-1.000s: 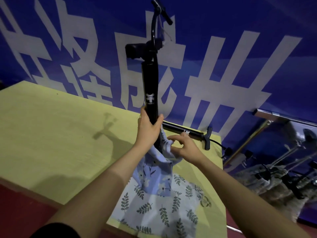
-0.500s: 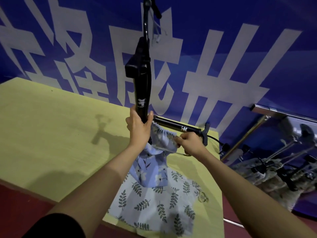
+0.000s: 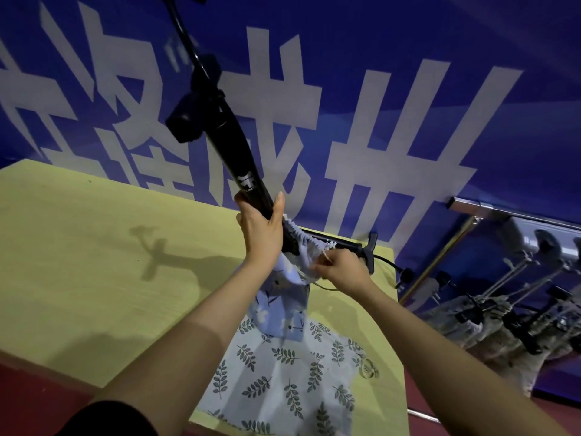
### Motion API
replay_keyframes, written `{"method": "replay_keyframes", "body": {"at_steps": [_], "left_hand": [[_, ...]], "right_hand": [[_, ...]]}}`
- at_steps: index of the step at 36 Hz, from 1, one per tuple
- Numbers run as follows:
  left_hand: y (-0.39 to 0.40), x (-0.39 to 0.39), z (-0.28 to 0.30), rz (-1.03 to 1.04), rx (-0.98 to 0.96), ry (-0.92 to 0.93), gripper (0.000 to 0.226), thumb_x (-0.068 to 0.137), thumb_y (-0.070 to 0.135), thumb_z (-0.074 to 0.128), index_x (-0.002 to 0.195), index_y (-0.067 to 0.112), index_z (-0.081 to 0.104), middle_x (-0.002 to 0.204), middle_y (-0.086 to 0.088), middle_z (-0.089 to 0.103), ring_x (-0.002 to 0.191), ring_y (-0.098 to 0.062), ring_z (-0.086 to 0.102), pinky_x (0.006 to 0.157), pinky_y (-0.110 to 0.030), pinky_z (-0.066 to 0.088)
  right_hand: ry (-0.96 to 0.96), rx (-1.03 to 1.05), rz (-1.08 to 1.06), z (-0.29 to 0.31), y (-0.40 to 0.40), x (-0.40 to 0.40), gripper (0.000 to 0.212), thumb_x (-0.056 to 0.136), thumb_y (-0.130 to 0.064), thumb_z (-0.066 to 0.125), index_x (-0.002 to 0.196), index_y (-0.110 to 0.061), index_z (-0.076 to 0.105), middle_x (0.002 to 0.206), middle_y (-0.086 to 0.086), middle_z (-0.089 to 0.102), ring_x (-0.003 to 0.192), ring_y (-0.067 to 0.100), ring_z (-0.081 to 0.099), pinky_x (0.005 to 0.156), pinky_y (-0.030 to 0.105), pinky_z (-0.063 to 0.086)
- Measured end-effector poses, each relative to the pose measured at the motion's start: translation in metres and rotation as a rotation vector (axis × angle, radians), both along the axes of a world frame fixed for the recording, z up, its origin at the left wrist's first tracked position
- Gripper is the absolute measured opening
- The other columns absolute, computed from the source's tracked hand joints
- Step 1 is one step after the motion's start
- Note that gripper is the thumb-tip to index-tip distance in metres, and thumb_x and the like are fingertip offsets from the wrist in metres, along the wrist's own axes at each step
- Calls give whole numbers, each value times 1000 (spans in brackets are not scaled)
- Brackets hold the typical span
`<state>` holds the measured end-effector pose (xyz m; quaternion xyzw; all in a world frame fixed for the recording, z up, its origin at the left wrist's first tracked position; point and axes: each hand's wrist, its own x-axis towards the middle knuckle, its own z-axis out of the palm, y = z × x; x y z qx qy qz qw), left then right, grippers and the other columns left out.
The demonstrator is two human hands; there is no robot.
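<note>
Head view: the left hand [image 3: 259,231] has its grip clenched round the lower barrel of a tall black metal bicycle pump [image 3: 226,136]. The pump leans up and to the left, its lower end sunk in the gathered mouth of a pale blue flower-print drawstring bag [image 3: 283,303]. The right hand [image 3: 341,269] pinches the bag's gathered rim and cord just beside the barrel. The bag hangs down to a leaf-print cloth [image 3: 283,372] on the yellow tabletop [image 3: 94,262]. A second black pump [image 3: 352,246] lies at the tabletop's far edge.
</note>
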<state>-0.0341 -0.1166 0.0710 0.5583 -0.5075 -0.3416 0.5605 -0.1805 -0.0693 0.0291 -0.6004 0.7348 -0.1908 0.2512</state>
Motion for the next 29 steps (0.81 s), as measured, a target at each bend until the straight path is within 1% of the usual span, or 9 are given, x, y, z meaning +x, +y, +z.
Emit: {"method": "replay_keyframes", "body": {"at_steps": [3,6,10,14,16,19,21,25,29], "left_hand": [[0,0,-3,32,44,-27,71,91,42,53,144,10,19,130,-18,41,121,-35,40,92,-36,41],[0,5,-11,56,-24,-118,62,90,36,58,136,6,30,119,-16,49,112,-35,42,90,-41,41],[5,10,-24,33,-23,-206,53,89,33,61,129,5,39,114,-16,54,106,-33,41,84,-42,39],[11,13,-36,4,18,-280,45,91,31,58,126,8,42,116,-14,52,105,-33,41,83,-42,37],[13,16,-41,-4,31,-319,44,91,30,58,126,9,43,117,-14,52,106,-36,42,85,-45,38],[17,19,-47,-11,47,-371,41,91,29,57,126,11,45,119,-12,51,108,-37,43,84,-44,38],[20,21,-50,-27,58,-395,40,91,29,57,126,12,46,118,-11,50,109,-35,43,81,-40,36],[25,20,-54,-50,90,-442,42,90,29,59,126,12,47,120,-12,48,111,-37,43,88,-46,39],[30,19,-59,-55,142,-530,48,85,10,64,129,10,44,125,-16,44,113,-39,41,90,-46,38]], "right_hand": [[-190,-16,-48,4,2,0,33,87,-24,63,54,-20,56,44,-4,49,45,13,43,54,28,34],[-413,-41,-110,11,4,-4,29,85,-12,65,57,-7,60,47,1,39,44,15,31,49,26,26],[-773,-104,-206,28,4,-5,29,89,-12,62,61,-5,56,46,2,42,44,14,35,53,28,35],[-1154,-113,-179,48,0,-1,35,95,-19,51,63,-8,57,42,-1,39,49,18,44,76,37,48],[-1283,-123,-155,58,-1,0,32,97,-21,46,73,-7,61,45,-1,38,46,16,43,74,37,49],[-1156,-161,-110,70,-1,1,30,97,-30,47,94,-7,67,53,1,45,46,16,44,56,28,44],[-1039,-216,-85,78,-1,3,35,96,-34,49,101,-5,67,60,5,50,47,18,45,53,28,40],[-1025,-313,-105,100,-3,14,49,91,-47,53,101,-1,66,64,3,55,47,13,41,47,23,36],[-939,-287,-131,125,-2,27,64,74,-66,56,93,-6,64,69,3,61,45,10,36,44,20,34]]}}
